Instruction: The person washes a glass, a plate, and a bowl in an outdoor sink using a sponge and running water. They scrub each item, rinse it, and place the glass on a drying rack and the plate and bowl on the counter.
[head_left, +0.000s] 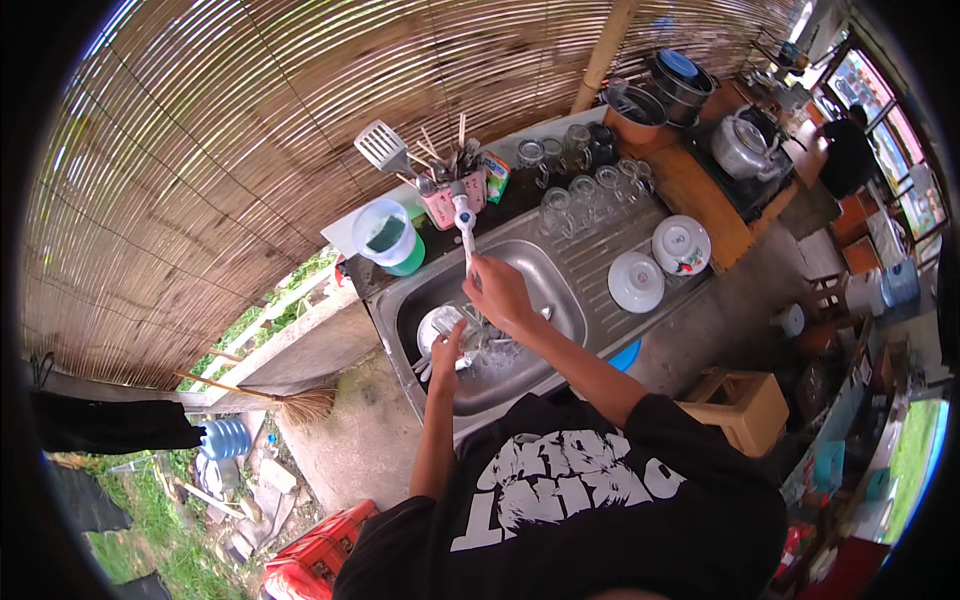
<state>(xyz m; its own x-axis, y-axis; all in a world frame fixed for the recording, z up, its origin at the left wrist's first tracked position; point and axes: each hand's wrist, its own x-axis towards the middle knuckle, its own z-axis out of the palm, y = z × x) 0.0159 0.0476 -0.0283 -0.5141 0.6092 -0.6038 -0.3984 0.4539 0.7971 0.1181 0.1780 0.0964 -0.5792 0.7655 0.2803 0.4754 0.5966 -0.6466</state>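
Note:
In the head view my left hand (447, 352) holds a clear glass mug (471, 334) over the steel sink basin (559, 289). My right hand (491, 289) is closed around the end of the white faucet spout (466, 229). Under the mug lie a white dish (431, 328) and several pieces of cutlery (424, 369), wet and partly hidden by my left hand. Behind the sink's left corner stands a translucent tub (388, 236) with green liquid and a dark green sponge (386, 234).
Upturned glass mugs (559, 210) and white bowls (636, 282) stand on the drainboard. Behind are a pink utensil holder (442, 206) and pots (636, 109). A kettle (742, 144) sits on the stove at right. A person (847, 154) is farther off. A stool (739, 409) stands behind me.

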